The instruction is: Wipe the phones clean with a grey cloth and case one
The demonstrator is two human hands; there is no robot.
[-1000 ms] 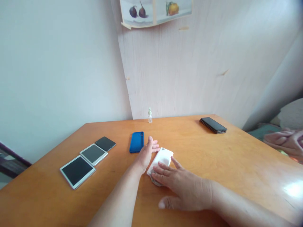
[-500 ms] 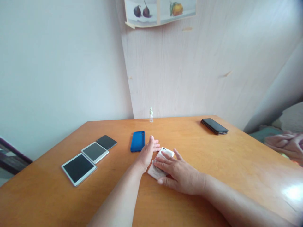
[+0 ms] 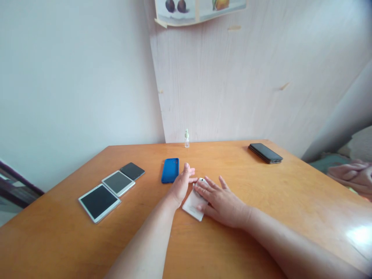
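A white phone (image 3: 191,204) lies back up near the middle of the orange wooden table (image 3: 290,193). My right hand (image 3: 221,201) rests flat on top of it, fingers spread, and covers most of it. Whether anything lies under the palm is hidden. My left hand (image 3: 181,186) lies against the phone's left edge with its fingers stretched out. A blue phone (image 3: 170,170) sits just beyond my left hand, apart from it.
A small spray bottle (image 3: 186,138) stands at the table's far edge by the wall. A black phone (image 3: 265,152) lies at the far right. At the left lie two tablets (image 3: 99,202) (image 3: 118,183) and a dark phone (image 3: 132,171) in a row. Pink fabric (image 3: 351,176) lies beyond the right edge.
My right hand has slid forward along the white phone, from its near end to covering most of it. The grey cloth seen under the fingers earlier is out of sight. My left hand has stayed in place.
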